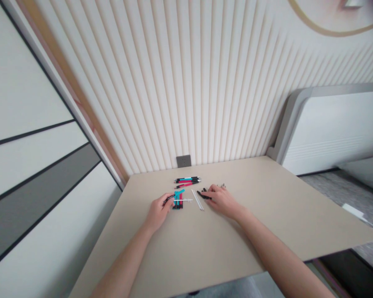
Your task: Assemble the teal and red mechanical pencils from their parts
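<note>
My left hand (159,212) is closed around a pen barrel (179,193) with a blue end and a dark grip. A thin white ink refill (184,200) sticks out sideways from the same hand. Below these, several blue and red barrels with black ends (178,205) lie side by side on the table. My right hand (223,201) has its fingertips closed at some small black pen parts (204,194), partly hiding them. Between the hands, several loose white refills (198,200) lie slanted. Small grey pieces (223,186) show just behind my right hand.
Several whole pens (187,181) in blue, red and black lie farther back on the beige table (236,248). A dark wall socket (183,161) is set in the ribbed wall behind. A bed headboard (326,124) stands right, a white cabinet (49,223) left.
</note>
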Tool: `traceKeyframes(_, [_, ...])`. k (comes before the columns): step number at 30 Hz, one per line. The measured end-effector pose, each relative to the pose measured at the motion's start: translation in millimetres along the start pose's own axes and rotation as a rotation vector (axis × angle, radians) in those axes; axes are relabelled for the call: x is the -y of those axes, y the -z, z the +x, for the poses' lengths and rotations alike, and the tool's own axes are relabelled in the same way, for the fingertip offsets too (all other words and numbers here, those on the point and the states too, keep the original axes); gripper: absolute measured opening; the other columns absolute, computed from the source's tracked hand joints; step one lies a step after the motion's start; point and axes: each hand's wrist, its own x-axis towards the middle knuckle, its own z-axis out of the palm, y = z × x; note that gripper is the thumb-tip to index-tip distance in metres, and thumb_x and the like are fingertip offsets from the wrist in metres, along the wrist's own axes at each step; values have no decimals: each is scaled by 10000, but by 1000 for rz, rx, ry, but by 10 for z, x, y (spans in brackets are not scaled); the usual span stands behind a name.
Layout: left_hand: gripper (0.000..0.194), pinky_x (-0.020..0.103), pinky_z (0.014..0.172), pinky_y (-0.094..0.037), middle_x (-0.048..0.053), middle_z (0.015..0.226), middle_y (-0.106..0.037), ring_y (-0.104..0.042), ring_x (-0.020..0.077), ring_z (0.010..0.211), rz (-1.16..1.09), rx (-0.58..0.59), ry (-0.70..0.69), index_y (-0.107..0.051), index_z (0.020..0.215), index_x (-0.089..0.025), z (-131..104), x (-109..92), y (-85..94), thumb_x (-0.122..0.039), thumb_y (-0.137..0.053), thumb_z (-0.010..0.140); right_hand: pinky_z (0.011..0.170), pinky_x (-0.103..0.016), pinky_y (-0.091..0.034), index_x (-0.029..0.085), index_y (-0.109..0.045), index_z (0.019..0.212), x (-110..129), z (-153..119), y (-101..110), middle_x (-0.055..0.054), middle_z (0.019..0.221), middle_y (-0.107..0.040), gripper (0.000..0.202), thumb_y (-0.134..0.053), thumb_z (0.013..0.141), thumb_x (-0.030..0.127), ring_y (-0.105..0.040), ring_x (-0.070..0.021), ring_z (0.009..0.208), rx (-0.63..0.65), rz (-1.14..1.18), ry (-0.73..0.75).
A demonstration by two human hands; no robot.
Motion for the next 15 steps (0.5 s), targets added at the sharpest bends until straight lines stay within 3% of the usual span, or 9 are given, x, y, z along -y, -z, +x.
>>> traceKeyframes(5, [414, 217, 512, -406, 19, 704, -642, -520, 129, 533, 5, 2, 14, -631, 1065, -152, 0, 0, 3, -477, -473, 862, 804, -286, -306, 363, -640, 1167, -51, 45, -73, -39, 989, -554, 286, -477, 945, 284, -541, -146, 868, 12, -46, 63])
traceKeyframes(15, [400, 221, 531, -418, 17, 700, -643, -515, 126, 532, -1, -16, -2, -628, 1059, -154, -9, 8, -7, -467, -469, 868, 826, -294, -325, 284, -650, 1135, -67, 145, -147, -48, 965, -624, 248, -512, 932, 320, -560, -175, 959, -17, -62, 108])
